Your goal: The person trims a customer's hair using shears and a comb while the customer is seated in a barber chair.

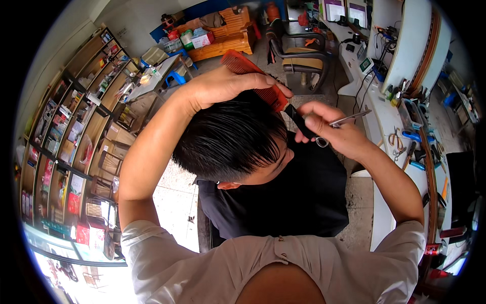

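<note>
A person sits before me under a black barber's cape [277, 209], with short dark hair [224, 140] that looks wet or slick on top. My left hand [224, 85] arches over the crown and grips a red comb [243, 62], whose teeth end reaches the front hair. My right hand [334, 131] is off the forehead, shut on metal hair scissors [349, 118]; a finger ring shows below the palm and a pointed end sticks out to the right. A dark strip [300, 119] runs from the comb's end to my right fingers; whether it is a handle is unclear.
At the right, a white counter [383, 212] carries spare scissors [396, 138], clippers [417, 136] and a plastic bin [410, 114]. A barber chair [300, 53] and a wooden bench [228, 34] stand ahead. Shelves [72, 121] line the left wall.
</note>
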Tool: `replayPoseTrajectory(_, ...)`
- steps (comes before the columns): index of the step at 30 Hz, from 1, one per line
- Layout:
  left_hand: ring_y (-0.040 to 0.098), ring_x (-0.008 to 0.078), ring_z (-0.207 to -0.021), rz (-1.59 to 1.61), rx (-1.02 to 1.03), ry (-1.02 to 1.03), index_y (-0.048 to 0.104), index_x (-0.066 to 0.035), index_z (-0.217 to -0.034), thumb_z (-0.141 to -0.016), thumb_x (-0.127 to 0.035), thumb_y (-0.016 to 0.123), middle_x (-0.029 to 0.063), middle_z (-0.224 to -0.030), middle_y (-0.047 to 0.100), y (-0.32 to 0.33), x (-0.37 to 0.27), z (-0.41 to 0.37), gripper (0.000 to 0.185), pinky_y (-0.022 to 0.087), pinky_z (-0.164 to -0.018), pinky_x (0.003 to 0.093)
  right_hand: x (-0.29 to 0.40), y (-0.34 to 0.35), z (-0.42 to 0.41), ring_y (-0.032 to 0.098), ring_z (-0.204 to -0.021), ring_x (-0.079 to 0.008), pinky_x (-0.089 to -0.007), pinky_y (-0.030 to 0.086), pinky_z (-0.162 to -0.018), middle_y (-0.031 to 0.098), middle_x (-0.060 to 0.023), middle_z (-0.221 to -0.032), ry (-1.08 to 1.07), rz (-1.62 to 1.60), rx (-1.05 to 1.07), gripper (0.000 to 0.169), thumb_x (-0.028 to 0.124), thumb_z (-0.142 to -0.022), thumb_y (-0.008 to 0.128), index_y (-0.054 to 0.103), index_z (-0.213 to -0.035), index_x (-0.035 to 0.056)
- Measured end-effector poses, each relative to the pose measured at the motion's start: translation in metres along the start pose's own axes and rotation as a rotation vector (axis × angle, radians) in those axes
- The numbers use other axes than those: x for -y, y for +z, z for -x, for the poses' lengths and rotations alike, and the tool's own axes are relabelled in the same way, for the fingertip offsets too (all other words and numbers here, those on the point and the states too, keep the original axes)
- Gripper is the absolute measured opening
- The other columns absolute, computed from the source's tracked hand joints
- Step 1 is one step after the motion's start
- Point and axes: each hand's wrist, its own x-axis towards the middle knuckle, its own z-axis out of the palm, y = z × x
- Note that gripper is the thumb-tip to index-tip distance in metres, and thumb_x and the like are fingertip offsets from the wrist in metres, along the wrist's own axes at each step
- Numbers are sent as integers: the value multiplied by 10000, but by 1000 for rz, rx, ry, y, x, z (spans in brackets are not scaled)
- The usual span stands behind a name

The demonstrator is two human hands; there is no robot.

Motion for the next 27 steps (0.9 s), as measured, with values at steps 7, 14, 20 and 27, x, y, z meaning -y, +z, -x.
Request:
replayPoseTrajectory(7, 597, 254, -1027, -283, 134, 164, 685, -22, -1045, -952, -504, 382, 122, -1071, 654, -3, -2, -3, 577, 399, -983, 330, -2, -2, -1, 474, -627, -71, -211, 366, -585, 561, -3, -682, 93, -146, -255, 291, 263, -948, 517, 630, -1020, 5)
replayPoseTrajectory(14, 608, 179, -957, -342, 122, 312, 665, -63, -1110, -928, -513, 454, 102, -1030, 672, -3, -9, 5, 529, 456, -863, 301, -23, 8, 4, 481, -617, -93, -223, 352, -566, 546, -10, -644, 192, -170, -128, 312, 274, -941, 527, 635, -1007, -11)
replayPoseTrajectory(20, 516, 261, -1194, -222, 33, 275, 682, -18, -1036, -921, -387, 530, 115, -1125, 645, -56, -13, 51, 414, 366, -1038, 373, -18, 18, 23, 490, -619, -91, -228, 369, -562, 550, -20, -655, 188, -227, -67, 293, 250, -946, 521, 631, -1014, -14)
replayPoseTrajectory(27, 528, 295, -1145, -356, 505, 422, 656, -33, -1114, -740, -477, 705, 155, -1092, 649, -42, -2, 45, 583, 214, -1098, 412, -12, 33, 34, 484, -605, -99, -213, 350, -526, 536, -35, -652, 238, -410, -27, 289, 250, -939, 533, 627, -1009, -15)
